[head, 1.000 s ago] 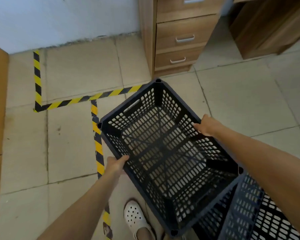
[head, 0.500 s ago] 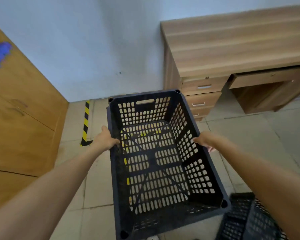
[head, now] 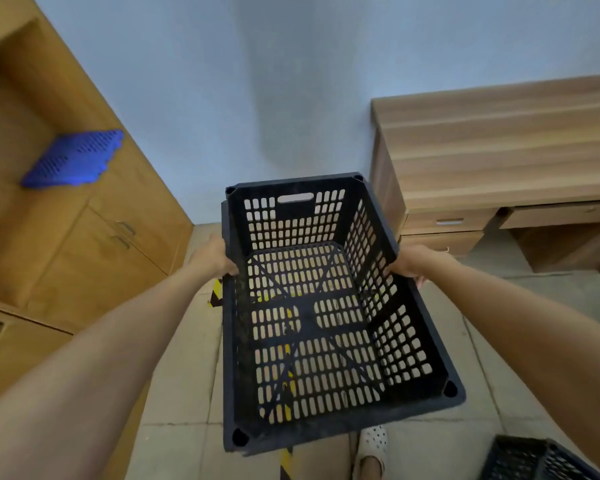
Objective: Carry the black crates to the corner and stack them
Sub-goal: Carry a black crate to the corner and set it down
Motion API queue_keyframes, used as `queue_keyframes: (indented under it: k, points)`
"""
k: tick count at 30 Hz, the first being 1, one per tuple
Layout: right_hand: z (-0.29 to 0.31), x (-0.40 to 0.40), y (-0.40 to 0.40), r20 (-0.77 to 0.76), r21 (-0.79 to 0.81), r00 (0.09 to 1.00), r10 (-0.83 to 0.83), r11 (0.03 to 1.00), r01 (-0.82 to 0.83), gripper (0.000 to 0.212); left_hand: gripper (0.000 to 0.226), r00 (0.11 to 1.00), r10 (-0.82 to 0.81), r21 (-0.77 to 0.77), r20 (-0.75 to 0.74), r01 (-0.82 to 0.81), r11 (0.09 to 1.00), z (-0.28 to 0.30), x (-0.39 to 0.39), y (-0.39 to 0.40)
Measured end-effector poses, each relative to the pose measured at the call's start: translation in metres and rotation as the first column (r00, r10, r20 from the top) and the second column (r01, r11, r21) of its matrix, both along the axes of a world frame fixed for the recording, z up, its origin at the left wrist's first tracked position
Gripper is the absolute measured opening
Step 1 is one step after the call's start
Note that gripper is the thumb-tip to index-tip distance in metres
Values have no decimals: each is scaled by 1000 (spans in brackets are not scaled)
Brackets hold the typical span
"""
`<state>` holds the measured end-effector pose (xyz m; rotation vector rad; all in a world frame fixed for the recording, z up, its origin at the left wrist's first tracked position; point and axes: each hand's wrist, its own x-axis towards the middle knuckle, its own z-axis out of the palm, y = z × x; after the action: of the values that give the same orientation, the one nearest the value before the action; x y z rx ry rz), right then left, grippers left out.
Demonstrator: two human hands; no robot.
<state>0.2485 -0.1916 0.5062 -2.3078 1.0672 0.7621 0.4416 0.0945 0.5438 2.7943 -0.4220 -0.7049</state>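
I hold a black perforated plastic crate (head: 312, 320) in the air in front of me, open side up and empty. My left hand (head: 212, 256) grips its left rim and my right hand (head: 413, 263) grips its right rim. A second black crate (head: 530, 459) sits on the floor at the lower right, partly cut off by the frame edge. The room corner, where the pale wall meets the wooden cabinet, lies straight ahead beyond the held crate.
A tall wooden cabinet (head: 94, 244) stands on the left, with a blue perforated tray (head: 77, 159) on its shelf. A wooden desk with drawers (head: 499, 161) is on the right. Yellow-black floor tape (head: 216, 296) shows beside and through the crate. My white shoe (head: 371, 445) is below.
The crate has been lifted off the other crates and turned square to me. My view has risen from the floor to the wall, cabinet and desk, closer to the corner.
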Motion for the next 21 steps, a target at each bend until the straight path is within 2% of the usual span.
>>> queue_keyframes:
  k: [2,6,9,13,18,21]
  points:
    - [0,13,-6,46,-100,996,72,993,-67,34,30,1000,2,27,27,-3,1000,11,20,-9]
    - [-4,56,-26,39,-133,988,150,981,-144,31,29,999,26,117,24,-29,993,22,60,-32]
    - [-10,96,-43,-20,-100,982,186,977,-187,35,42,999,39,159,29,-43,986,16,92,-47]
    - [-14,146,-56,-42,-67,977,210,975,-212,39,63,993,117,128,20,-118,985,4,131,-57]
    - [-21,207,-64,-27,-40,980,196,980,-197,48,78,985,175,107,-10,-173,979,-23,194,-65]
    - [-24,245,-70,-45,16,987,157,987,-157,48,75,982,176,54,-70,-173,983,-30,240,-76]
